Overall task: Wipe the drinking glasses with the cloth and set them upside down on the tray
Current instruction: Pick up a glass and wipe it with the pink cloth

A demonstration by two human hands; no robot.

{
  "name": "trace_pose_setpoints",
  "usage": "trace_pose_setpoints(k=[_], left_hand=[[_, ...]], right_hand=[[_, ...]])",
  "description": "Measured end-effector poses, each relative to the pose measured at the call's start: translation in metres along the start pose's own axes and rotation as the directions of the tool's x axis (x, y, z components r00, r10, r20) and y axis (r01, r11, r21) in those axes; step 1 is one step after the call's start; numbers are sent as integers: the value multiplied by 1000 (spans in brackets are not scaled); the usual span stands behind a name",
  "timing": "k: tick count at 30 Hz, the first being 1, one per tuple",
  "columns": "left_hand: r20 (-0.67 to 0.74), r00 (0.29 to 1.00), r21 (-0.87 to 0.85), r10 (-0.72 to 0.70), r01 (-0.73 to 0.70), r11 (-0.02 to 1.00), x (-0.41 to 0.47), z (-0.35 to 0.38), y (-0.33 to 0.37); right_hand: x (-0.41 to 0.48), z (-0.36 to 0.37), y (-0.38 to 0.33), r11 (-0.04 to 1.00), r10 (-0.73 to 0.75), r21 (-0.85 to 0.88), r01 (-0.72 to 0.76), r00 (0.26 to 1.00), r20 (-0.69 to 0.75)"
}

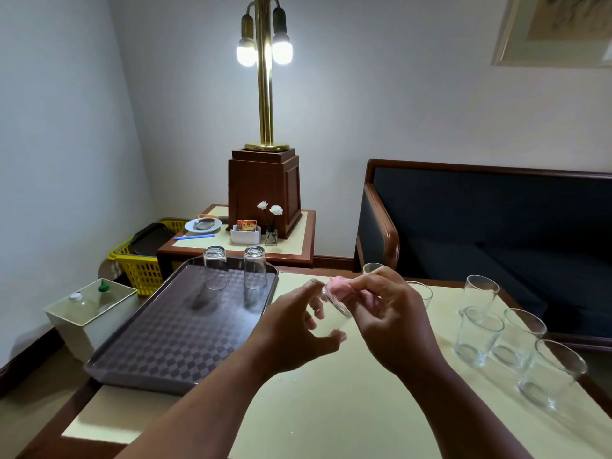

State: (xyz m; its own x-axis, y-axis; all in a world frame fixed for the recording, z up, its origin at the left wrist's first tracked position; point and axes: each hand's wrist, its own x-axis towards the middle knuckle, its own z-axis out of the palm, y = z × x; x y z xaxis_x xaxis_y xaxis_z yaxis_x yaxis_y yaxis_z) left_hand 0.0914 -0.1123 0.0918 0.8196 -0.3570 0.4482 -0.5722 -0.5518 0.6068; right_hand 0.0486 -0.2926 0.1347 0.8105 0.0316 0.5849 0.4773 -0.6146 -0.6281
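— What's sitting nearest?

— The table (331,409) is lying open along its near edge. Above it, the left hand (291,326) is curling fingers and thumb round a tilted glass (334,313), holding it clear of the surface.

— And the other hand?

— The right hand (394,319) is pinching the pink cloth (341,288) (bunched into the glass's mouth).

— Room on the tray?

— The tray (165,332) is resting at the table's left edge, mostly bare. Two inverted glasses (255,271) are standing by its far rim, and upright glasses (478,336) are crowding the table's right edge.
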Motion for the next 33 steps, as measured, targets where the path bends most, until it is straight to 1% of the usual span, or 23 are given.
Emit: trace_pose_setpoints(k=[2,3,6,8,10,12,14,17,20,22,25,28,30,31,33], left_hand=[[16,1000,46,15,-15,999,0,2,6],[12,1000,64,15,-16,998,0,4,8],[-31,999,71,-18,20,997,2,4,5],[-43,998,84,-45,48,995,1,3,1],[-2,999,82,-42,42,996,0,3,2],[76,997,64,-17,12,998,-1,5,7],[102,995,63,13,-19,998,-2,7,10],[29,1000,76,-6,3,997,0,6,4],[-29,998,132,-62,65,989,1,2,-2],[13,999,138,-51,48,989,-1,2,0],[76,997,67,-32,27,997,-1,6,7],[11,999,87,-44,43,995,1,4,5],[-32,997,132,-67,71,989,2,3,1],[-29,997,141,-71,75,987,1,3,0],[33,998,123,-59,55,991,0,6,1]], right_hand=[[1,0,2,999,38,-16,-39,998,-53],[2,0,3,999,38,-28,-40,998,-57],[1,-2,2,999,6,-43,-6,1000,-3],[-1,-1,1,1000,21,-13,-21,1000,10],[-1,0,1,998,63,-13,-63,998,-4],[1,-1,4,994,94,-46,-95,995,-24],[2,-3,5,995,85,-53,-86,996,-27],[1,-4,3,999,44,-8,-44,999,28],[0,-1,2,997,80,5,-81,995,60],[1,-1,4,993,118,-31,-117,992,33],[2,-3,7,993,101,-53,-101,995,-1],[1,-5,2,998,61,-13,-61,998,27],[0,-6,0,997,74,14,-75,996,55],[-1,-5,1,996,92,16,-93,994,63],[-1,-5,4,991,136,0,-136,989,55]])
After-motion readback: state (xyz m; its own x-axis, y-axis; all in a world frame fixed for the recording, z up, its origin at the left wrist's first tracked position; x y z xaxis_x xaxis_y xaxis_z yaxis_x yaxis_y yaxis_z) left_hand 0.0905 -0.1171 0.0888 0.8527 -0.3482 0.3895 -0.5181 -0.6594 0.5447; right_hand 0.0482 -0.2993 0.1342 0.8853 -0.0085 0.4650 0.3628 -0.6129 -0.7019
